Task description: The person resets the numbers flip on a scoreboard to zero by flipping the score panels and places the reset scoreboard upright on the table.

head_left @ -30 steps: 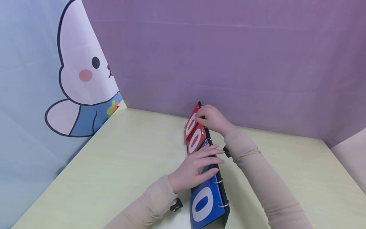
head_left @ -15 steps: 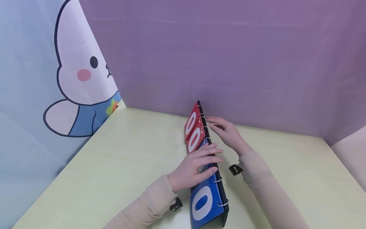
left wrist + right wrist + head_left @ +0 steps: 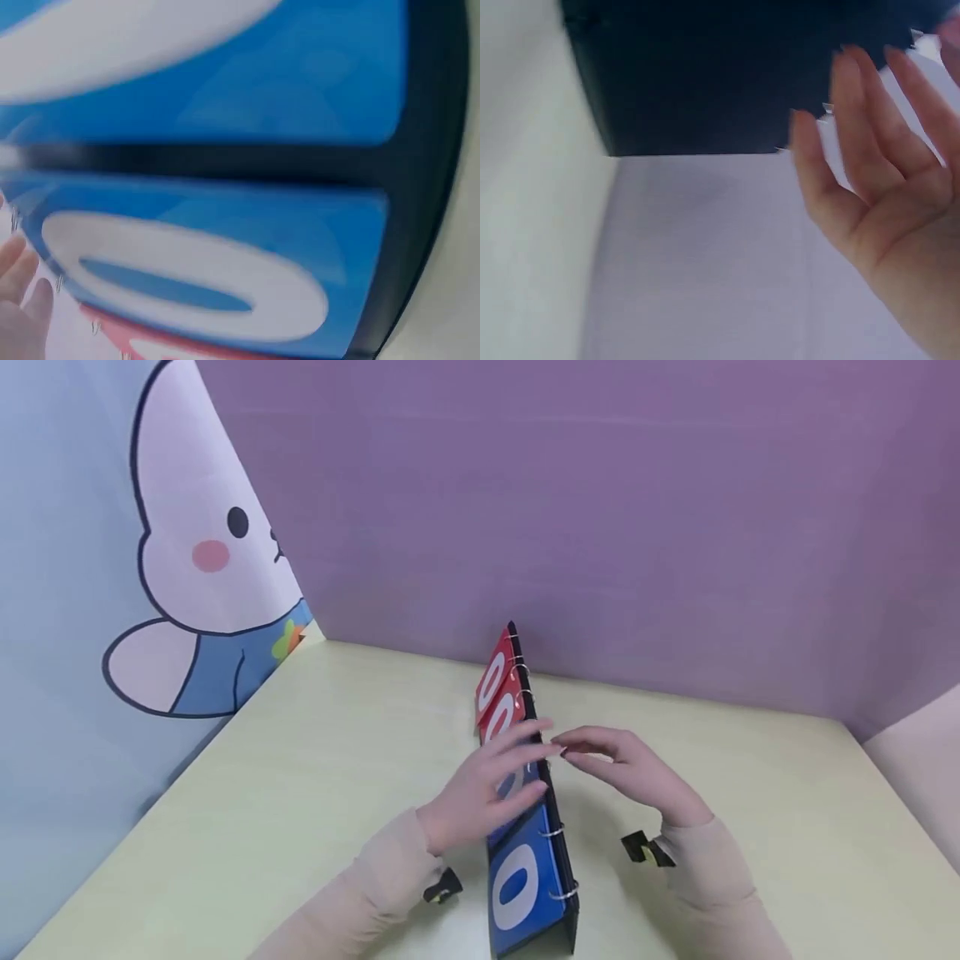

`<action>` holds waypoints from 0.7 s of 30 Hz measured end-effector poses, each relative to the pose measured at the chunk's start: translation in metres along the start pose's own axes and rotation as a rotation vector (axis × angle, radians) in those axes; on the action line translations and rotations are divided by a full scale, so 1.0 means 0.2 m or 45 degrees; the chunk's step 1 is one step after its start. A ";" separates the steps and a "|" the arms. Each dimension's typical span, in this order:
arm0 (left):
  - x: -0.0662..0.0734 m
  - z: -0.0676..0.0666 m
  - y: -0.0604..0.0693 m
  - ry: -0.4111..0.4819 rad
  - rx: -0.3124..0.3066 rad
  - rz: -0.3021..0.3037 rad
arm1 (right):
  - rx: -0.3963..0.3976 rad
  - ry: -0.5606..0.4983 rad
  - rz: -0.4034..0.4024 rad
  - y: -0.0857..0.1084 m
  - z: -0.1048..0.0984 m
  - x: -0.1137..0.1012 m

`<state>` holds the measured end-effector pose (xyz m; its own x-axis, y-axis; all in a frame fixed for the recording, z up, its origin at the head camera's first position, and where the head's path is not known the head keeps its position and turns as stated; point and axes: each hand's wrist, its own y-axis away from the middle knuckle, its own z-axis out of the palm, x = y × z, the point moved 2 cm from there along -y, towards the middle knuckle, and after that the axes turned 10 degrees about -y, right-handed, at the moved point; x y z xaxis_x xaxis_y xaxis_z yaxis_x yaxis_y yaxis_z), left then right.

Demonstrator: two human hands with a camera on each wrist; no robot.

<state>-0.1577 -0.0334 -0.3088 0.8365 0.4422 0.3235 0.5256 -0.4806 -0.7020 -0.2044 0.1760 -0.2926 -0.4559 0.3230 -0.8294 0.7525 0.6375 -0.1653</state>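
Observation:
A tabletop flip scoreboard (image 3: 568, 860) stands like a tent, its black spine running away from me. Its visible cards hang from metal rings and read 0: two red cards (image 3: 504, 653) at the far end, two blue cards (image 3: 547, 877) nearer. My left hand (image 3: 480, 789) is spread over the farther blue card, partly hiding it; whether it touches I cannot tell. On the board's other side is my right hand (image 3: 637, 768), fingers loosely bent, holding nothing, fingertips near the spine. The right wrist view shows that hand (image 3: 896, 180) beside the black back panel (image 3: 697, 82).
The scoreboard stands on a pale yellow-green table (image 3: 360, 735). A purple cloth (image 3: 570, 510) hangs behind it, and a blue cloth with a cartoon rabbit (image 3: 195, 527) hangs at left. Each sleeve has a black strap piece (image 3: 442, 887) near the wrist.
My right hand left the far red card, crossed to the right side of the board and came back nearer me. The left hand stayed over the blue cards; the view shifted slightly.

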 end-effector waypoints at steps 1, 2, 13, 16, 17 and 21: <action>-0.01 -0.02 -0.01 0.004 0.020 -0.029 | -0.024 0.009 -0.012 0.01 0.00 -0.03; -0.03 -0.04 -0.02 0.008 0.036 -0.063 | -0.048 0.031 -0.025 0.02 0.00 -0.05; -0.36 -0.22 -0.14 -0.041 -0.173 -0.547 | -0.287 0.260 -0.385 0.19 0.05 -0.30; -0.48 -0.24 -0.18 0.020 -0.267 -0.773 | -0.284 0.391 -0.301 0.23 0.09 -0.35; -0.51 -0.24 -0.20 0.045 -0.290 -0.839 | -0.278 0.436 -0.275 0.25 0.10 -0.36; -0.62 -0.22 -0.27 0.114 -0.339 -1.020 | -0.255 0.554 -0.218 0.28 0.13 -0.40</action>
<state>-0.2833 -0.0966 -0.2837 0.1992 0.6688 0.7163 0.9740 -0.2153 -0.0699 -0.1147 0.1676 -0.2496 -0.7524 0.4365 -0.4933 0.5634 0.8145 -0.1386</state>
